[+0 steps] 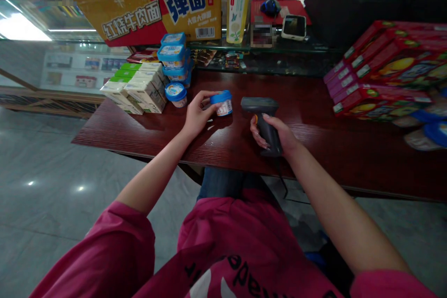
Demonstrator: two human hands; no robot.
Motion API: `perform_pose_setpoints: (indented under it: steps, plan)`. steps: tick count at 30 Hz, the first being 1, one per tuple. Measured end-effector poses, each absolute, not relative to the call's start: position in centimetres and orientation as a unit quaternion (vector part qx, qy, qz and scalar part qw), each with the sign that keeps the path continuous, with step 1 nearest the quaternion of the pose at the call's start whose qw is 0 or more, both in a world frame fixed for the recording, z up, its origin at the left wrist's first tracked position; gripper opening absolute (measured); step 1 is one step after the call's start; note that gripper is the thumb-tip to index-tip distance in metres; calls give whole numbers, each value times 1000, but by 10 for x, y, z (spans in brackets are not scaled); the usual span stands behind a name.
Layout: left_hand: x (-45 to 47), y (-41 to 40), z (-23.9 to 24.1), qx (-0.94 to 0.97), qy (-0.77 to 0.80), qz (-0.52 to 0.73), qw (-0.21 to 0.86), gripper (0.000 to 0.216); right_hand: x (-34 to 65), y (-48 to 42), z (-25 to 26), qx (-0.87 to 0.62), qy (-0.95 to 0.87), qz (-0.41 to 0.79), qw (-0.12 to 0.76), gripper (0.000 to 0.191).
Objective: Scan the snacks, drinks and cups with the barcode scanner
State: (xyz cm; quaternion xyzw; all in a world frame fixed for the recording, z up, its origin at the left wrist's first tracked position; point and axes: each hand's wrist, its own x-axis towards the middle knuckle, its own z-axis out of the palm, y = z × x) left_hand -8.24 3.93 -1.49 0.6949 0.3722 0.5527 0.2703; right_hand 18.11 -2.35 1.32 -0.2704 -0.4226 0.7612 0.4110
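Note:
My left hand [201,110] grips a small round tub [223,107] with a blue lid from its left side, close to the wooden counter. In my right hand [275,132] is a dark grey barcode scanner [260,103], held by its handle, its head pointing left toward the tub. A cord hangs from the scanner's base past the counter's front edge. Left of my left hand stands another blue-lidded tub [176,95]. Behind that one, several rectangular blue-lidded tubs [171,56] are stacked.
White and green cartons [145,86] stand at the counter's left. Red boxes [387,70] are stacked at right. On the glass shelf behind are a noodle carton [150,11], a yellow drink bottle [238,9] and a white device [294,27]. The wooden counter [307,167] ends near my lap.

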Motion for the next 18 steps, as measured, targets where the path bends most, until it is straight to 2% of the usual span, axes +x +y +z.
perform_pose_setpoints:
  steps: [8,18]
  plan:
    - [-38,26,4,776,332,512,159,25,238,-53,17,-300,-383,709,511,36]
    - [176,27,22,838,156,481,205,24,401,-132,18,-369,-278,485,742,32]
